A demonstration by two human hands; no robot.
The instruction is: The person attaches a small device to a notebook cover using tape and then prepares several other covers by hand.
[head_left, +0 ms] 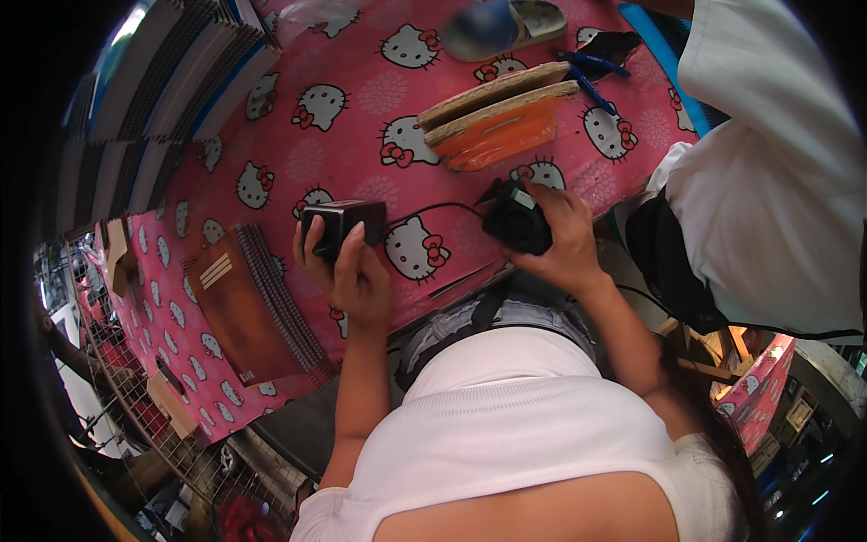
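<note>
My left hand grips a black box-shaped device with a glossy face, its fingers wrapped round the near side. At the right, my right hand is closed on a dark rounded object with a small pale green label; its exact kind I cannot make out. A thin black cable arcs between the two things. Both hands are over the near edge of a table with a pink cat-print cover.
Tall stacks of notebooks stand at the far left. A brown checked-edge pouch-like item lies near left. Beyond my hands are orange and brown boards, blue pens and a slipper. A person in white is close at right.
</note>
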